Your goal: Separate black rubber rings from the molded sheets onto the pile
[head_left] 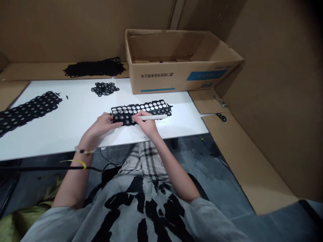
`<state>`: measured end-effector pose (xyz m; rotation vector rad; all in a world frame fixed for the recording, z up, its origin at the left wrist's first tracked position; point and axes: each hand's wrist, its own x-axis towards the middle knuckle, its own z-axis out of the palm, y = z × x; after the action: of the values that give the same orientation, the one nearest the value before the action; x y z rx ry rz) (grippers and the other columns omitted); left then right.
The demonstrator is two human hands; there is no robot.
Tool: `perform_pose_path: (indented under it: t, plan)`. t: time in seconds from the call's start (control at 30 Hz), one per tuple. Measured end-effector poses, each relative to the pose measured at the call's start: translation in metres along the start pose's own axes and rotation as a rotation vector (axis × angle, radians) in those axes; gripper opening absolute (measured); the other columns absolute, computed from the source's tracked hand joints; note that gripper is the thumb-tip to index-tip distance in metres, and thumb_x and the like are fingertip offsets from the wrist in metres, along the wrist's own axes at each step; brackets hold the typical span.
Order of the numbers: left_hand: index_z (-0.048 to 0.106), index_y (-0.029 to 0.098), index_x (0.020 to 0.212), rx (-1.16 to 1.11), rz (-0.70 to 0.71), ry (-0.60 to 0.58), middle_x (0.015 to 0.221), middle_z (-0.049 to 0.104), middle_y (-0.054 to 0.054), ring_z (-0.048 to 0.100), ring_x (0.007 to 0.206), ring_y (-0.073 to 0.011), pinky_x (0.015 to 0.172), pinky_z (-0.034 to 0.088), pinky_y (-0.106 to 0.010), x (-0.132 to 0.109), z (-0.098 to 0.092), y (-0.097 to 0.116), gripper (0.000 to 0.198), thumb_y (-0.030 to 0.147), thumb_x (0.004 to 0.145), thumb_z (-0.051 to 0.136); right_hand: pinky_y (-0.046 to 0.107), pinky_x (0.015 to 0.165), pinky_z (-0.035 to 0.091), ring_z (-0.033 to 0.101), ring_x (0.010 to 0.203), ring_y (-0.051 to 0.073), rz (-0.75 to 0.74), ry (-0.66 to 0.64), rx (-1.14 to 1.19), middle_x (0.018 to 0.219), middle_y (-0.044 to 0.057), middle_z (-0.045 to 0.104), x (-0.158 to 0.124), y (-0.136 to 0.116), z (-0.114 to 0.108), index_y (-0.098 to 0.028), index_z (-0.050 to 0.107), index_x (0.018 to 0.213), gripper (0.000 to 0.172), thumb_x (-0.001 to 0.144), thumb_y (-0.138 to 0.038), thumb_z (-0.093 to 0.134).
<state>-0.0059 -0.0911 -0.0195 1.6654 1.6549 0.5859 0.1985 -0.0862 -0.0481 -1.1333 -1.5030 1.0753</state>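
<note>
A black perforated sheet point(151, 108) with round holes lies on the white table point(75, 117) in front of me. My left hand point(104, 122) rests on the sheet's left end, its fingers curled and pinching the edge. My right hand point(143, 121) is closed around a white pen-like tool point(153, 117) that lies across the sheet's near edge, its tip pointing left toward the holes.
A second black perforated sheet point(27, 111) lies at the table's left. A small pile of black rings point(104, 88) sits farther back, with a heap of black sheets point(94, 68) behind it. An open cardboard box point(176, 67) stands at the back right. Brown cardboard walls surround the table.
</note>
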Motion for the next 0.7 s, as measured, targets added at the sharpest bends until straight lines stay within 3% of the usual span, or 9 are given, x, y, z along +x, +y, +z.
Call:
perform_pose_path:
  t: [0.17, 0.3, 0.47, 0.57, 0.7]
  plan:
    - [0.07, 0.021, 0.088, 0.158, 0.068, -0.037, 0.095, 0.07, -0.008, 0.054, 0.107, -0.0339, 0.091, 0.042, -0.044, -0.008, -0.001, -0.003, 0.047, 0.063, 0.066, 0.067, 0.027, 0.071, 0.045, 0.059, 0.073, 0.014, 0.031, 0.002, 0.137, 0.072, -0.001, 0.064, -0.005, 0.0, 0.002, -0.02, 0.06, 0.069, 0.019, 0.082, -0.034, 0.06]
    - [0.066, 0.019, 0.099, 0.38, 0.045, 0.079, 0.103, 0.067, -0.012, 0.047, 0.112, -0.0376, 0.095, 0.033, -0.051, -0.018, 0.017, -0.001, 0.056, 0.065, 0.066, 0.068, 0.027, 0.072, 0.046, 0.06, 0.073, 0.014, 0.046, 0.021, 0.162, 0.073, -0.001, 0.065, -0.015, -0.006, 0.008, -0.02, 0.06, 0.071, 0.018, 0.083, -0.033, 0.06]
    - [0.062, 0.02, 0.084, 0.485, -0.038, 0.216, 0.085, 0.065, -0.012, 0.046, 0.107, -0.0363, 0.09, 0.032, -0.049, -0.02, 0.035, 0.001, 0.045, 0.063, 0.079, 0.055, 0.026, 0.066, 0.043, 0.059, 0.071, 0.014, 0.048, -0.039, 0.029, 0.072, -0.001, 0.065, -0.019, -0.012, 0.006, -0.021, 0.061, 0.07, 0.017, 0.083, -0.032, 0.061]
    - [0.063, 0.02, 0.081, 0.44, -0.058, 0.172, 0.082, 0.065, -0.01, 0.045, 0.106, -0.0344, 0.09, 0.033, -0.048, -0.018, 0.032, 0.006, 0.041, 0.06, 0.079, 0.056, 0.026, 0.064, 0.042, 0.058, 0.068, 0.014, 0.004, -0.108, -0.079, 0.07, -0.002, 0.065, -0.015, -0.013, 0.004, -0.021, 0.06, 0.068, 0.016, 0.083, -0.029, 0.06]
    - [0.066, 0.021, 0.082, 0.358, -0.062, 0.099, 0.086, 0.066, -0.01, 0.044, 0.108, -0.0342, 0.092, 0.033, -0.048, -0.015, 0.025, 0.01, 0.036, 0.056, 0.075, 0.062, 0.028, 0.064, 0.043, 0.059, 0.068, 0.015, 0.024, -0.077, -0.129, 0.071, -0.001, 0.066, -0.012, -0.012, 0.003, -0.022, 0.06, 0.069, 0.017, 0.084, -0.031, 0.06]
